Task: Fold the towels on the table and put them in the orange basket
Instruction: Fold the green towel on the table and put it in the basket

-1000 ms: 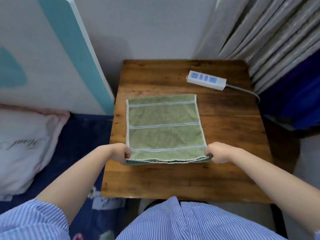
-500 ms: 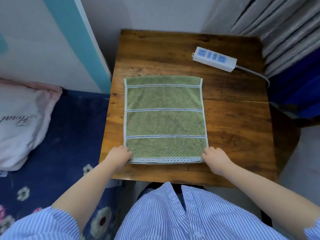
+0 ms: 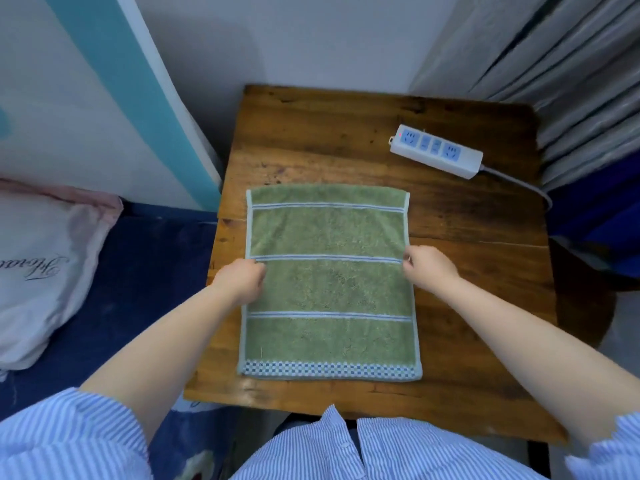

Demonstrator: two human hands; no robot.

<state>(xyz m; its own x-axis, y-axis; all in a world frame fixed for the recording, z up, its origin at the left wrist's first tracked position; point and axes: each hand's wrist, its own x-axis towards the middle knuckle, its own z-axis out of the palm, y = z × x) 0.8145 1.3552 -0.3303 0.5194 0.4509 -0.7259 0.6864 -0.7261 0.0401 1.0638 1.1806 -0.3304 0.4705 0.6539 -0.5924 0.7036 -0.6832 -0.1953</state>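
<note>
A green towel (image 3: 329,285) with thin blue-white stripes and a checked near hem lies flat on the wooden table (image 3: 485,271). My left hand (image 3: 240,280) rests on the towel's left edge at the middle stripe, fingers curled onto the cloth. My right hand (image 3: 429,268) sits at the right edge at the same stripe, fingers pinched on the border. No orange basket is in view.
A white power strip (image 3: 436,155) with its cable lies at the table's far right. Grey curtains (image 3: 571,64) hang on the right. A white and teal board (image 3: 104,98) leans on the left, above a pillow (image 3: 41,265) on dark blue bedding.
The towel's near edge was laid down flat. Both hands then left the near corners and moved up the side edges to the middle stripe.
</note>
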